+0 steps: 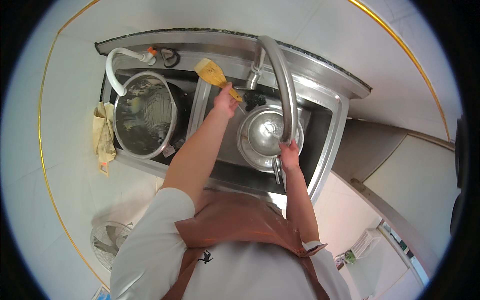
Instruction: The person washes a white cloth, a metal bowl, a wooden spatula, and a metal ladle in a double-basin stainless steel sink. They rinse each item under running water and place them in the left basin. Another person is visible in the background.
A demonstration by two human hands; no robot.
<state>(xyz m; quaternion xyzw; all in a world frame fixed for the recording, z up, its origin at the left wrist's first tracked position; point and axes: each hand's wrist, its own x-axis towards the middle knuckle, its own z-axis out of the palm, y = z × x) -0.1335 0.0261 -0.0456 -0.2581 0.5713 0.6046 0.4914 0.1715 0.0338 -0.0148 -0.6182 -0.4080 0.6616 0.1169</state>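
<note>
My left hand (225,102) grips the handle of a wooden brush (212,72), its pale head pointing up and left over the sink divider. My right hand (290,155) is at the rim of a metal bowl (264,131), right below the spout of a tall steel faucet (287,86); how its fingers close is partly hidden. Under that bowl lies a wider round metal vessel (245,152) in the right basin. A metal handle (276,170) sticks out towards me beside my right hand. A black scouring pad (255,100) lies behind the bowls.
A large, smeared metal pot (144,116) fills much of the left basin, with a white faucet (115,71) curving over its rim. A beige cloth (104,131) hangs at the sink's left edge. A dark looped object (170,57) sits on the back ledge. A fan (110,242) stands lower left.
</note>
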